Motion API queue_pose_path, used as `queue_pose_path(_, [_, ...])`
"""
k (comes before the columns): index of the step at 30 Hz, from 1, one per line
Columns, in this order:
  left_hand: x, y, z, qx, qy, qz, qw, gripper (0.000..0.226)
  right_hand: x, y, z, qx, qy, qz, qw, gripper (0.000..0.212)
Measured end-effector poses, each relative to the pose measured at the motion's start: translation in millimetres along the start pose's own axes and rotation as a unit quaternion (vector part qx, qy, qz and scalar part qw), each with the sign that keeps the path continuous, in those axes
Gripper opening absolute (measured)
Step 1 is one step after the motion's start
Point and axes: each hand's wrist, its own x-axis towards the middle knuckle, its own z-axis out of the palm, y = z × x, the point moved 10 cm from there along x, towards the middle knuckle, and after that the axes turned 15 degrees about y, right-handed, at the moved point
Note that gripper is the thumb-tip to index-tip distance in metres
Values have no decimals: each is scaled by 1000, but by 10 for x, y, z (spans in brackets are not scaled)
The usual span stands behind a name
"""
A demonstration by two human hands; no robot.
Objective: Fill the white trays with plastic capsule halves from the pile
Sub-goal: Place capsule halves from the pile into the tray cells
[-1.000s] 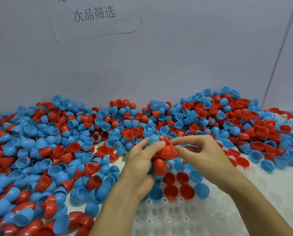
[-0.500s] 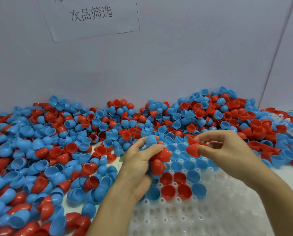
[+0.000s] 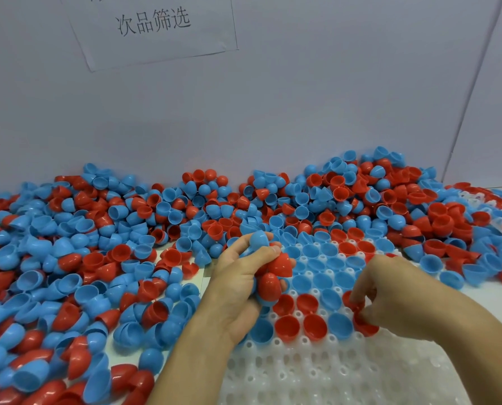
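Filling of the white tray (image 3: 317, 372) is only partly done: several far rows are occupied by red and blue halves, while the near rows of sockets remain vacant. A red capsule half (image 3: 366, 327) is pinched by the right hand (image 3: 390, 299) and held at a socket at the end of the nearest filled row. A cluster of red and blue halves (image 3: 268, 270) is gripped in the left hand (image 3: 241, 285). A large pile (image 3: 97, 244) is left on the surface.

Red and blue capsule halves (image 3: 103, 258) heaped in a wide pile along the wall; white tray (image 3: 317, 372) in front, far rows filled with halves, open side up, near pockets bare.
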Motion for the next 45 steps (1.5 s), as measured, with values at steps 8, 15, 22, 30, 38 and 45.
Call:
queue_pose_path(8, [-1, 5, 12, -4, -8, -1, 1000, 42, 1, 16, -59, 38, 13, -4, 999, 18])
queue_pose_path(15, [-19, 13, 15, -6, -8, -3, 1000, 43, 28, 24, -13, 73, -4, -2, 997, 19])
queue_pose_path(22, [-33, 24, 12, -6, -7, -5, 1000, 46, 31, -86, -250, 166, 71, -46, 982, 8])
queue_pose_path(30, [-57, 34, 28, -4, -18, -4, 1000, 44, 75, -363, -44, 130, 63, -85, 986, 10])
queue_pose_path(38, [-57, 33, 53, 28, -27, 18, 999, 27, 9, -674, -410, 364, 198, -125, 901, 16])
queue_pose_path(45, [-87, 46, 116, 73, -53, 53, 994, 36, 32, -792, -279, 394, 161, -112, 898, 14])
